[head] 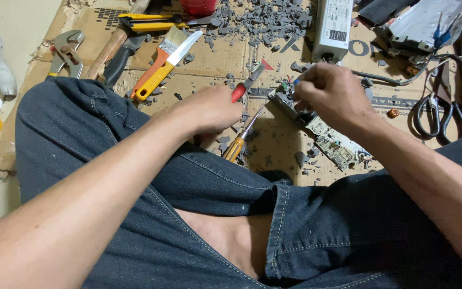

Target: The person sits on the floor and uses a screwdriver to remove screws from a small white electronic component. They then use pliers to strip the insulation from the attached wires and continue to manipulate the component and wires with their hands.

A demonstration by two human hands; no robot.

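My left hand [212, 109] is closed around a red-handled tool [246, 84] whose tip points toward a circuit board [331, 140] lying on the cardboard. My right hand [333, 96] pinches small coloured wires at the board's upper end, where a dark block [285, 101] sits. A yellow-handled screwdriver [240, 142] lies on the cardboard just below my left hand. Both forearms reach over my knees in dark jeans.
Grey broken chips [263, 21] litter the cardboard. A paintbrush [162, 63], yellow utility knife [151, 22], pliers [66, 52] and a wooden handle [114, 42] lie at upper left. A white rectangular unit [331, 27], black scissors [438, 115] and cables lie at upper right.
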